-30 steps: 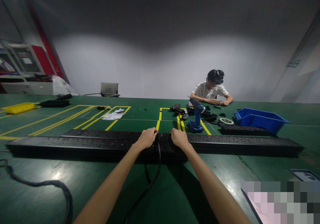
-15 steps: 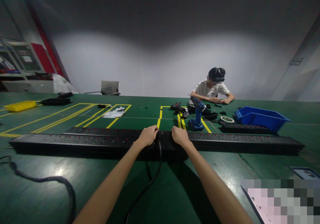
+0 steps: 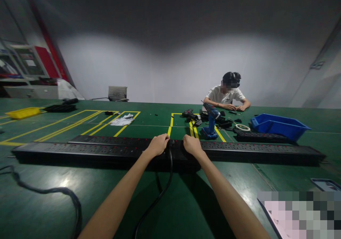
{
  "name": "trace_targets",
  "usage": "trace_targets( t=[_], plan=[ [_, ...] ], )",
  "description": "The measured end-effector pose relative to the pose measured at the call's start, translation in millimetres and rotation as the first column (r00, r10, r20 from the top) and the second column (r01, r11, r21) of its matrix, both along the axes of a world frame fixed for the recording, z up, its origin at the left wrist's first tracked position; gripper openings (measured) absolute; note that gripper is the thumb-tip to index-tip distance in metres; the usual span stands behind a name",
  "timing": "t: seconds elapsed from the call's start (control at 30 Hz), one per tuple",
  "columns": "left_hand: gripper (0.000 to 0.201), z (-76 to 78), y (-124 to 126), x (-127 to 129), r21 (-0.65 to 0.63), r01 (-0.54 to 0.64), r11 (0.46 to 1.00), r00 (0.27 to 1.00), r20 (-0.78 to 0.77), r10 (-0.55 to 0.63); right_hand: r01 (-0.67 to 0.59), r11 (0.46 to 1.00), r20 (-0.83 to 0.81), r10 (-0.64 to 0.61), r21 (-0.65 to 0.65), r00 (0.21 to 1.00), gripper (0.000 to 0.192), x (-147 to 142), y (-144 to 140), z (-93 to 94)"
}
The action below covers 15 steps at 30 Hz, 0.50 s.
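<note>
Long black power strips (image 3: 87, 149) with rows of sockets and small red marks lie across the bench in front of me. My left hand (image 3: 159, 144) is closed over the strip near its middle, fingertips curled down beside a black plug (image 3: 171, 143). From that plug a black cable (image 3: 171, 175) runs down towards me. Just right of the plug, my right hand (image 3: 192, 145) is closed on the strip, fingers folded over its far side. My fingertips are partly hidden on both hands. A blue cordless drill (image 3: 211, 121) stands upright behind the right hand.
Across the green table, a person (image 3: 226, 95) leans on it with both hands together. A blue bin (image 3: 279, 125) stands at right, a yellow tray (image 3: 23, 113) at far left. White paper (image 3: 122, 120) lies behind the strips; a thick cable (image 3: 48, 190) lies front left.
My hands stay in the same place on the power strip. The view shifts very slightly; nothing is taken up or let go.
</note>
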State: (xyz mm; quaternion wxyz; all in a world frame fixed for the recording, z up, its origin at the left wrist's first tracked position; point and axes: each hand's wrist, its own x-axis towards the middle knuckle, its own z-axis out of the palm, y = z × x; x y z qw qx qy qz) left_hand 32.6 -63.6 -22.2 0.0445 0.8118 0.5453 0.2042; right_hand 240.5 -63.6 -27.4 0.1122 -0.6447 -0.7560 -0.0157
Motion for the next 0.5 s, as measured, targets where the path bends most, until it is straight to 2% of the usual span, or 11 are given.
trace_targets(
  t=[0.5],
  plan=[
    [0.022, 4.0, -4.1, 0.8, 0.005, 0.002, 1.0, 1.0, -0.005, -0.002, -0.02, 1.0, -0.007, 0.02, -0.004, 1.0, 0.033, 0.9, -0.6, 2.3]
  ],
)
